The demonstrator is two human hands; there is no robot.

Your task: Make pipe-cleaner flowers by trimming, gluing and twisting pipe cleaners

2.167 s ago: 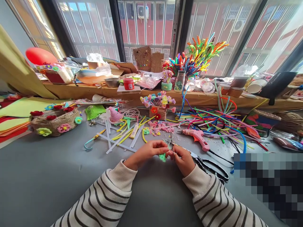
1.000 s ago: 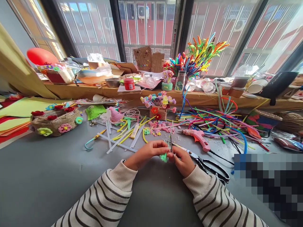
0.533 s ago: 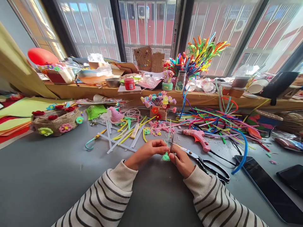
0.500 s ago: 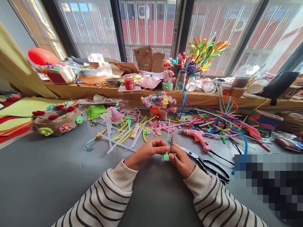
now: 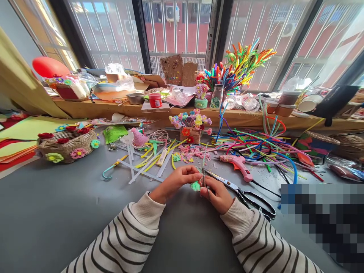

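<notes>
Both my hands meet over the grey table [image 5: 57,212], pinching a small green pipe-cleaner flower [image 5: 195,185] with a thin stem [image 5: 203,161] that rises from it. My left hand [image 5: 176,183] has its fingers closed on the flower from the left. My right hand [image 5: 217,193] pinches the stem just right of the flower. Black-handled scissors [image 5: 250,197] lie on the table immediately right of my right hand. A pink glue gun [image 5: 237,163] lies a little farther back.
Loose coloured pipe cleaners [image 5: 261,148] sprawl at the right. A woven basket with flowers [image 5: 66,146] stands at the left, a small box of pipe-cleaner flowers [image 5: 190,127] at centre back. A wooden shelf [image 5: 113,110] with jars and clutter runs under the window.
The hands stayed in the same spot, working the green flower; it shifted slightly up and left, and the stem changed its tilt between the fingers.
</notes>
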